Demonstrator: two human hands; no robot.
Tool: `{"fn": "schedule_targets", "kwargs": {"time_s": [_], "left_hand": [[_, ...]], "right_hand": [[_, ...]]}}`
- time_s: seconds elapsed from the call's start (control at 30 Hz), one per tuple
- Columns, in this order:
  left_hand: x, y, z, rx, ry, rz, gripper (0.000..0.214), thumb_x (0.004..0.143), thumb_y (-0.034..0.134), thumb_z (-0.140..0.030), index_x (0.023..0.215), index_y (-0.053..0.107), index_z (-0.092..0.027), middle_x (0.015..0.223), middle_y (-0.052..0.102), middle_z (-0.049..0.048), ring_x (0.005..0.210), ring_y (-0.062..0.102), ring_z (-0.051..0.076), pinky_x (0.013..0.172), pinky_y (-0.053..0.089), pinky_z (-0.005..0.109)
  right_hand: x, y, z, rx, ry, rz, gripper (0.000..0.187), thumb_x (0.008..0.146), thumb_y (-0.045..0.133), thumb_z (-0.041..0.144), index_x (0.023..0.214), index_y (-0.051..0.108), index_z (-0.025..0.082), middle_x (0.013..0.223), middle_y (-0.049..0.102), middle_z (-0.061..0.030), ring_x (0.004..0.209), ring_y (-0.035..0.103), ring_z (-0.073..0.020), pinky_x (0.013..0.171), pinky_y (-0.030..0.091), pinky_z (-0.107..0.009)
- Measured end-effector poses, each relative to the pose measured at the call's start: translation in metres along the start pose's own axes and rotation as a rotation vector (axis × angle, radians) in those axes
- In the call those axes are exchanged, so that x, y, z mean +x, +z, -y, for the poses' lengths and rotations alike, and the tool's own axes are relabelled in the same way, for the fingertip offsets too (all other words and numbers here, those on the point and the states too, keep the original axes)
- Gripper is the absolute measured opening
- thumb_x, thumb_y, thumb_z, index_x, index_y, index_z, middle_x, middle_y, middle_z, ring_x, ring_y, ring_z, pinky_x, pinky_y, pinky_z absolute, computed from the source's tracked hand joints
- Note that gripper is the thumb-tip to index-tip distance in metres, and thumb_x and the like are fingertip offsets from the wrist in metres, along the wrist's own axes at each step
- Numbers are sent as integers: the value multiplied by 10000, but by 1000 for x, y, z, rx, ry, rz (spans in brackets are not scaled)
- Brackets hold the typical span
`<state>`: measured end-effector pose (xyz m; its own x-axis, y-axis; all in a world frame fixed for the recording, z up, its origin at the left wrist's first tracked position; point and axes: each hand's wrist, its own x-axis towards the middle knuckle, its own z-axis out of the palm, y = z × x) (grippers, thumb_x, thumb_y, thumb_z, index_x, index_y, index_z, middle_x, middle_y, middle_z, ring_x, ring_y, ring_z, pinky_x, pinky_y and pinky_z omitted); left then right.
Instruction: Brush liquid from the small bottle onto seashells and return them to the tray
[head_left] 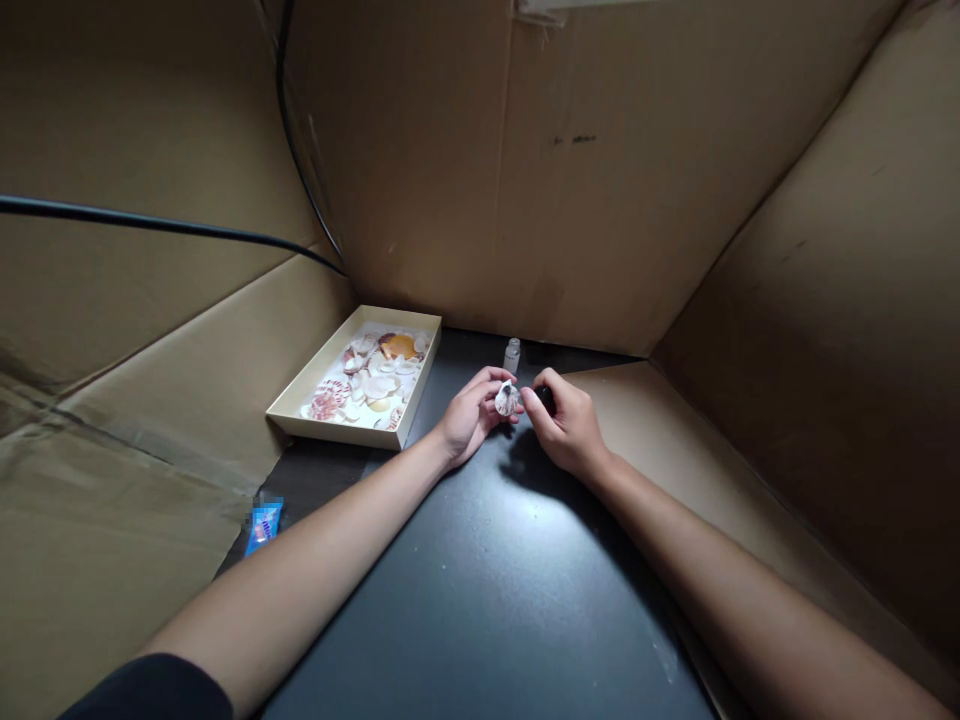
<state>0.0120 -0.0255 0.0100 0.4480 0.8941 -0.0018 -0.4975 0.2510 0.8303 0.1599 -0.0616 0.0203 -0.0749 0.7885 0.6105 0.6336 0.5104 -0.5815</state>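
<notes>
Above the dark table, my left hand (478,412) is closed on a small pale scallop shell (507,398), whose ribbed face is turned up and carries a dark mark near its top. My right hand (564,418) is closed around a small black object (545,399), mostly hidden by the fingers. Its thumb and fingertips are close to the shell's right edge; I cannot tell whether they touch it. Just beyond my hands stands a small clear glass bottle (512,356) with no cap on it.
Left of my hands, a shallow cream box (365,436) holds many shells. A blue wrapper (264,524) lies by my left forearm. Cardboard walls (585,230) enclose the dark table (450,620). Black cables (187,231) run along the left wall.
</notes>
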Motion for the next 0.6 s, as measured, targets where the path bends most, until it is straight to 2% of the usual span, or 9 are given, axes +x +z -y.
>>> {"fn": "schedule_targets", "kwargs": {"time_s": [0.07, 0.2, 0.37, 0.5, 0.6], "left_hand": [[0, 0, 0, 6, -2, 6, 103, 803, 552, -210, 895, 556, -164, 769, 572, 5, 661, 603, 118, 594, 479, 237], [0, -1, 0, 4, -5, 11, 108, 803, 550, -211, 901, 555, -165, 827, 586, 13, 677, 616, 124, 595, 488, 248], [0, -2, 0, -4, 0, 21, 107, 804, 570, -214, 899, 563, -164, 806, 585, 11, 667, 613, 115, 606, 491, 239], [0, -2, 1, 0, -3, 21, 126, 807, 586, -220, 917, 572, -162, 814, 597, 16, 678, 621, 119, 609, 499, 241], [-1, -1, 1, -6, -3, 3, 144, 799, 613, -224, 920, 579, -154, 806, 610, 24, 694, 628, 126, 641, 511, 253]], "right_hand": [[0, 0, -2, 21, -14, 32, 251, 896, 497, 378, 716, 463, 206, 555, 433, 51, 500, 361, -97, 521, 296, -232], [0, 0, -3, 24, 4, -52, 242, 902, 485, 368, 725, 463, 205, 574, 443, 46, 524, 376, -100, 536, 305, -230], [-1, 0, -2, 43, -21, 26, 253, 896, 496, 373, 710, 460, 206, 563, 448, 47, 508, 366, -97, 526, 301, -231], [-1, 0, -2, 20, -6, -49, 230, 895, 497, 362, 726, 464, 209, 571, 450, 46, 516, 379, -101, 532, 305, -231], [0, 1, -4, -10, 27, -39, 237, 896, 496, 375, 727, 467, 211, 565, 455, 46, 510, 382, -102, 528, 307, -232]]}}
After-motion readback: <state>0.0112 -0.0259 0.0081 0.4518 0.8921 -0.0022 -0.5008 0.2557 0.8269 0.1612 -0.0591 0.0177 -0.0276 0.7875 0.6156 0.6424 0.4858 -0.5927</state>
